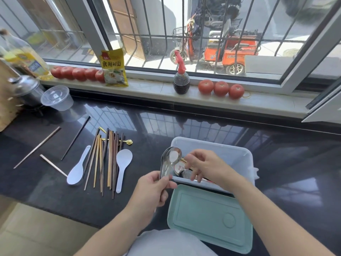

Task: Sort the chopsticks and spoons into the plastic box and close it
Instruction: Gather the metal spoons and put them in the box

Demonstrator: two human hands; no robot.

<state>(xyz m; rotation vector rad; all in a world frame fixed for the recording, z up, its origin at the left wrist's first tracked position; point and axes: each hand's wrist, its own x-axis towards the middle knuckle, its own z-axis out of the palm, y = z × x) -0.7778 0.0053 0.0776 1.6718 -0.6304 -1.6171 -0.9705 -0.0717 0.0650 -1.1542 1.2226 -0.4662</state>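
Observation:
My left hand (156, 189) grips the handle of a shiny metal spoon (170, 157), bowl up, just left of the white plastic box (230, 150). My right hand (204, 167) reaches into the box with fingers curled over utensils inside; what it holds is unclear. The box's green lid (210, 217) hangs open toward me. A bundle of wooden chopsticks (106, 159) lies on the dark counter to the left, with two white plastic spoons (77, 170) (123, 163) beside it and a gold spoon (127, 142) beneath. Three loose chopsticks (37, 146) (75, 138) (53, 165) lie farther left.
A clear plastic tub (57, 97) and a steel pot (25, 89) stand at the back left. On the window sill are tomatoes (220, 88), a yellow packet (114, 68), a dark sauce bottle (181, 80) and an oil bottle (24, 56).

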